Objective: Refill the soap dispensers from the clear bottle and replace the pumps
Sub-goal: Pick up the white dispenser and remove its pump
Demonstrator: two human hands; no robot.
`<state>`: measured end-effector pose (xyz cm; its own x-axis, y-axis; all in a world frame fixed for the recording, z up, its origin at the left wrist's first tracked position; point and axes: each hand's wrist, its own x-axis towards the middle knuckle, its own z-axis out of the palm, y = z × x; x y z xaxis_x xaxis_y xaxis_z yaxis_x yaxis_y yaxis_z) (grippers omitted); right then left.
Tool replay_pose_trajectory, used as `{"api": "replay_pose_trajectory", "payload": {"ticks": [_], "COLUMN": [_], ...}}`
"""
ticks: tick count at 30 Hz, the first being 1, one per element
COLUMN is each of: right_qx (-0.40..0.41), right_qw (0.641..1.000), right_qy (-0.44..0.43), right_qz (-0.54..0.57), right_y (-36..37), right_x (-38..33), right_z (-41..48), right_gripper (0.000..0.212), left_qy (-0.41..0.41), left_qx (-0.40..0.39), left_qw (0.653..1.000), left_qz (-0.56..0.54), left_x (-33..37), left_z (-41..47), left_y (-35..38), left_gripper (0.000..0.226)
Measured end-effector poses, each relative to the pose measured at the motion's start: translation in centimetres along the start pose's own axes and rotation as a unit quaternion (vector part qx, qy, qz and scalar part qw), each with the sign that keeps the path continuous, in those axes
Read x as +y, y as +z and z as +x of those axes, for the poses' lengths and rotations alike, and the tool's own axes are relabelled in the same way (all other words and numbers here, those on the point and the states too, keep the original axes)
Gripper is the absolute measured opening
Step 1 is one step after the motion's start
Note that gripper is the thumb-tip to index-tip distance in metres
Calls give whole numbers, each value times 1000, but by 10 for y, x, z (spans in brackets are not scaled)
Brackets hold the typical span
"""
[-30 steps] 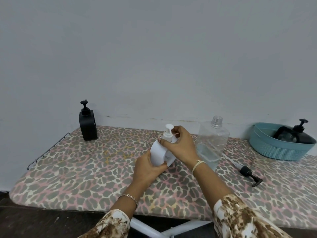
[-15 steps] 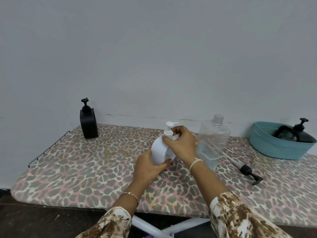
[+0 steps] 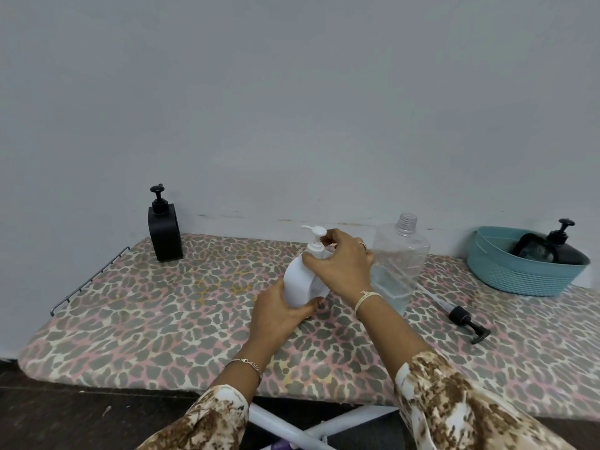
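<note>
1. Both forearms, in brown-and-cream patterned sleeves, reach forward from the near edge over the leopard-print padded ironing board (image 3: 156,306) and meet near its middle.
2. The left hand (image 3: 279,316) comes in from below, wrist bearing a thin chain bracelet. Its fingers and thumb are wrapped round the lower body of the white plastic soap dispenser (image 3: 300,284), gripping it.
3. The right hand (image 3: 344,267), with a pale cord at the wrist and a ring on one finger, arches over the dispenser's shoulder. Its fingers curl round the neck of the white pump (image 3: 315,238), whose spout points left.
4. The white dispenser leans slightly; whether its base touches the board cannot be told.
5. The clear plastic bottle (image 3: 401,264) stands upright just right of the right hand, its threaded neck uncapped and clear liquid in its lower part.
6. A loose black pump with a long tube (image 3: 461,316) lies on the board right of the clear bottle.
7. A black square dispenser (image 3: 165,228) stands at the far left by the wall.
8. A teal plastic basket (image 3: 519,274) at the far right holds a black round dispenser (image 3: 558,245).
</note>
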<state>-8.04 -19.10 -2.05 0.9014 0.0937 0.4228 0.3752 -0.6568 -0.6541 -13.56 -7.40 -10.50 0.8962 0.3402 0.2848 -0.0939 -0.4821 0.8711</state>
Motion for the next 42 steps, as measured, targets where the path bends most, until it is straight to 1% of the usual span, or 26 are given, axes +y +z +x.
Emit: {"api": "replay_pose_trajectory", "payload": {"ticks": [2,5,8,11,14,17,22,26,28,32,35,37,39,42], "right_qx": [-3,-17,-27,-14,6,39,97,139,135,93,84,93,110,152], "right_qw": [1000,999,997,996,993,986,954,935,932,929,936,941,943,937], "right_qy": [-3,-16,-22,-28,-35,-25,1,35,56,108,139,161,180,201], "right_qz": [2,41,62,87,114,161,283,325,330,340,313,284,257,241], "right_y": [0,-5,-13,-22,-36,-54,-84,-103,-110,-118,-123,-127,-129,-129], "right_x": [3,3,0,-6,-16,-21,-12,12,29,69,100,121,137,153], "right_z": [3,4,2,2,4,1,-18,-37,-48,-74,-92,-99,-102,-102], "right_gripper": [33,24,20,14,16,20,22,22,24,27,26,25,18,16], "left_qy": [1,5,2,2,-3,-4,-5,-10,-10,-4,6,13,17,14], "left_qx": [-1,-2,0,-2,-3,-2,-7,-10,-9,-6,-4,0,1,2], "left_qw": [1000,1000,1000,1000,1000,1000,1000,1000,1000,1000,1000,1000,1000,1000], "left_qz": [1,1,-8,-6,-9,-6,-4,-2,-6,-1,6,12,14,17], "left_x": [-2,-1,0,0,0,0,-1,-2,-3,-2,-3,-2,-1,-1], "left_z": [1,-1,-2,-1,-2,-3,-4,-5,-5,-6,-6,-6,-6,-6], "left_y": [1,1,0,0,0,0,-1,-1,-1,0,0,0,1,1], "left_gripper": [59,69,64,59,61,63,65,65,65,66,67,66,65,64]}}
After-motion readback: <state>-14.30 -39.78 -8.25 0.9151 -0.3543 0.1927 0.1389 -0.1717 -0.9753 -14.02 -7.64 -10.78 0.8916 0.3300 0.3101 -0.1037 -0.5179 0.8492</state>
